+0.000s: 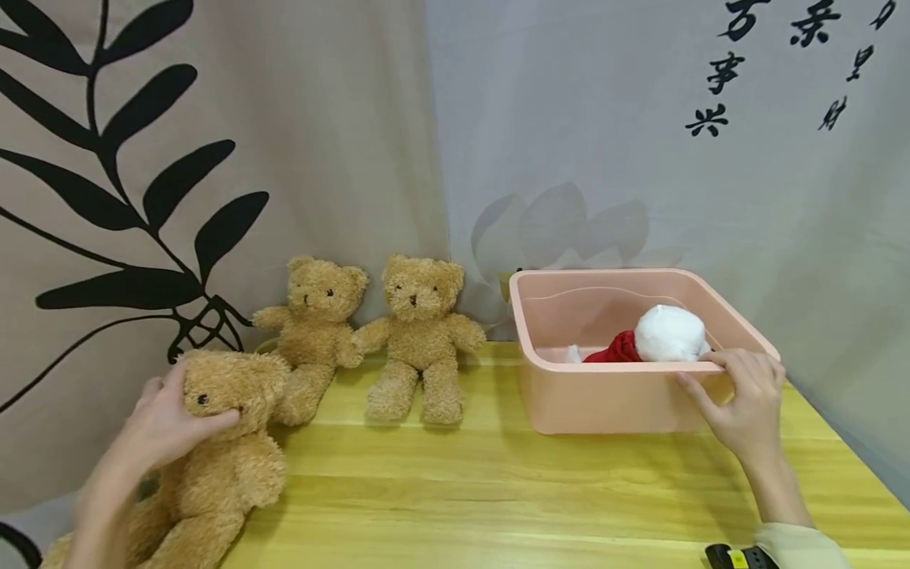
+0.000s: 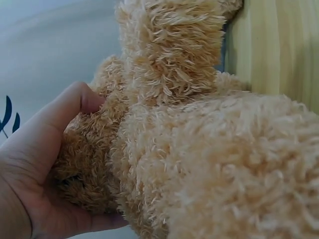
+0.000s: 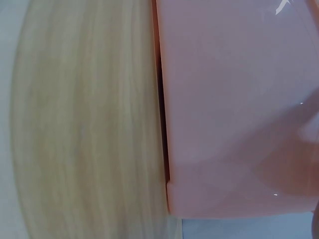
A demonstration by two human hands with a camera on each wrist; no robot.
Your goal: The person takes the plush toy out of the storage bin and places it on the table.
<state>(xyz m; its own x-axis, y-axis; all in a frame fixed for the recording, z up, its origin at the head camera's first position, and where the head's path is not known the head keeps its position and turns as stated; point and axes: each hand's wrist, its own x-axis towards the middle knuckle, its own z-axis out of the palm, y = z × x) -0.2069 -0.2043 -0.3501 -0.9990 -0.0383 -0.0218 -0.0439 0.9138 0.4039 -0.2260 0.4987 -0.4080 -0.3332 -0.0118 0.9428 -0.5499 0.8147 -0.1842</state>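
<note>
A small bear (image 1: 423, 340) sits left of the box (image 1: 611, 399), with a second bear (image 1: 320, 304) farther left — both between it and the big bear (image 1: 238, 458). Inside the box lies a white toy (image 1: 670, 333) with red clothing; beneath the box is the wooden table (image 1: 498, 490). The right hand (image 1: 750, 403) pinches the box's near rim, at its right end. Well left of the box, the left hand (image 1: 167, 427) clamps the big bear's head — thumb across its face. That bear is tan and shaggy; the box, smooth pink.
</note>
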